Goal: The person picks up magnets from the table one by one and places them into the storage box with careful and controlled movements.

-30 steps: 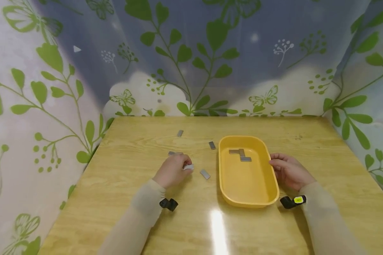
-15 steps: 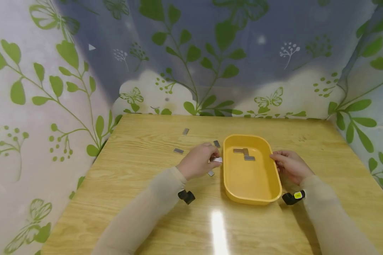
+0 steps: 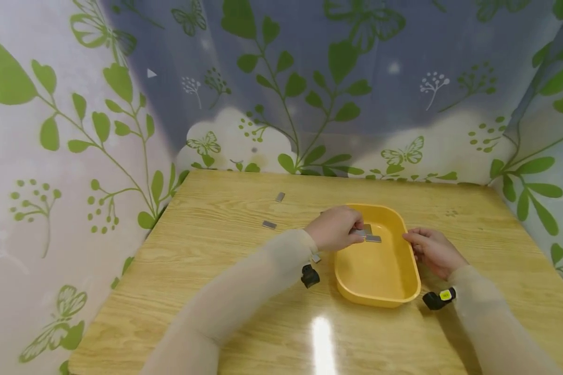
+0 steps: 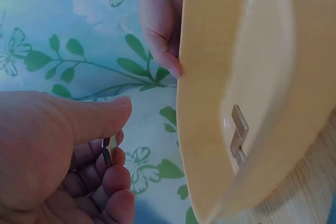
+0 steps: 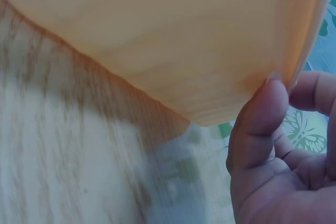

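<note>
My left hand (image 3: 336, 229) is over the left part of a yellow plastic tray (image 3: 377, 299). Between thumb and fingers it pinches a small flat silver-grey metal block (image 4: 108, 151). Similar blocks (image 3: 373, 239) lie on the tray floor, partly hidden by that hand; the left wrist view shows them touching end to side (image 4: 240, 121). At the tray's right side, my right hand (image 3: 435, 252) holds the rim, its thumb (image 5: 269, 103) against the wall in the right wrist view.
Left of the tray, loose metal blocks lie on the wooden table (image 3: 206, 239): one far back (image 3: 280, 197), one nearer (image 3: 269, 225), and one (image 3: 316, 258) partly covered by the left arm. A leaf-patterned curtain (image 3: 262, 130) stands behind the table.
My left hand has carried the metal block rightward from the table, across the tray's left rim, to above the tray floor. My right hand has stayed at the rim. The head view has shifted slightly.
</note>
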The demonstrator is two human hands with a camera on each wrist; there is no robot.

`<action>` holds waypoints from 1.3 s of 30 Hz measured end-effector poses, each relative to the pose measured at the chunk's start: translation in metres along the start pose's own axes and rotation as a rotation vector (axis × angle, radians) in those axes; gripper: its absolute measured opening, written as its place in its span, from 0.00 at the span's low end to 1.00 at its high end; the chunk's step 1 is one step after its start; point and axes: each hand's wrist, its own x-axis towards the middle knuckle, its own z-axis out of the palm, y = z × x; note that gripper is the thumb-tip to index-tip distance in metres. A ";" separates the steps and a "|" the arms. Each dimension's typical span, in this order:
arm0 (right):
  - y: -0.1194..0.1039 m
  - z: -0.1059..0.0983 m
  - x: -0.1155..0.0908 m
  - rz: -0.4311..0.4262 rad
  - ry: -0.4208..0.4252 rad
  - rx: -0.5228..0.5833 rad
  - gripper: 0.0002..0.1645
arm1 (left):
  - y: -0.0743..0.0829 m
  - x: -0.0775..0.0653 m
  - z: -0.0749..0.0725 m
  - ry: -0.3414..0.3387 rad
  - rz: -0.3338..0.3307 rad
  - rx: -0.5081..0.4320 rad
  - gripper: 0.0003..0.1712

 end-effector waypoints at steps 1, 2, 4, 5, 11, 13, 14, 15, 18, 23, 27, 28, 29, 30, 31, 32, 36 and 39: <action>0.001 0.000 0.000 0.001 -0.003 -0.003 0.22 | 0.001 0.003 0.000 -0.008 -0.001 -0.001 0.10; 0.001 0.001 0.001 0.002 -0.007 -0.007 0.22 | 0.003 0.006 0.000 -0.015 -0.003 0.000 0.10; 0.001 0.002 0.002 0.002 -0.014 -0.020 0.22 | 0.007 0.013 0.000 -0.029 -0.009 0.008 0.10; 0.001 0.002 0.002 0.002 -0.016 -0.028 0.22 | 0.010 0.017 0.000 -0.039 -0.012 0.016 0.11; -0.001 -0.005 0.000 0.002 -0.003 -0.103 0.21 | 0.030 0.048 0.010 -0.117 -0.025 0.044 0.13; -0.002 -0.008 0.000 0.007 -0.009 -0.121 0.21 | 0.036 0.058 0.016 -0.131 -0.047 0.053 0.11; -0.002 -0.008 0.001 0.011 -0.014 -0.127 0.20 | 0.038 0.062 0.020 -0.137 -0.061 0.060 0.11; -0.002 -0.009 0.001 0.016 -0.018 -0.127 0.20 | 0.039 0.066 0.024 -0.147 -0.073 0.067 0.10; -0.001 -0.009 0.002 0.022 -0.033 -0.130 0.19 | 0.041 0.075 0.034 -0.169 -0.116 0.095 0.10; 0.001 -0.007 0.001 0.034 -0.040 -0.113 0.21 | 0.037 0.084 0.047 -0.204 -0.166 0.110 0.17; 0.002 -0.005 0.000 0.038 -0.042 -0.106 0.22 | 0.034 0.087 0.054 -0.228 -0.180 0.144 0.17; 0.002 -0.005 0.000 0.039 -0.042 -0.106 0.23 | 0.034 0.088 0.056 -0.233 -0.199 0.150 0.14; 0.002 -0.004 0.000 0.042 -0.041 -0.104 0.23 | 0.033 0.089 0.059 -0.236 -0.207 0.155 0.12; 0.002 -0.004 0.000 0.043 -0.039 -0.103 0.23 | 0.033 0.090 0.061 -0.239 -0.216 0.163 0.10; 0.001 -0.004 0.000 0.045 -0.035 -0.101 0.23 | 0.032 0.092 0.064 -0.243 -0.224 0.166 0.09; 0.001 -0.003 0.000 0.046 -0.033 -0.101 0.23 | 0.031 0.093 0.066 -0.246 -0.233 0.162 0.08; -0.001 -0.003 -0.001 0.042 -0.022 -0.104 0.23 | 0.029 0.097 0.075 -0.246 -0.236 0.152 0.09; -0.001 -0.003 -0.002 0.038 -0.015 -0.112 0.23 | 0.028 0.099 0.084 -0.234 -0.244 0.141 0.12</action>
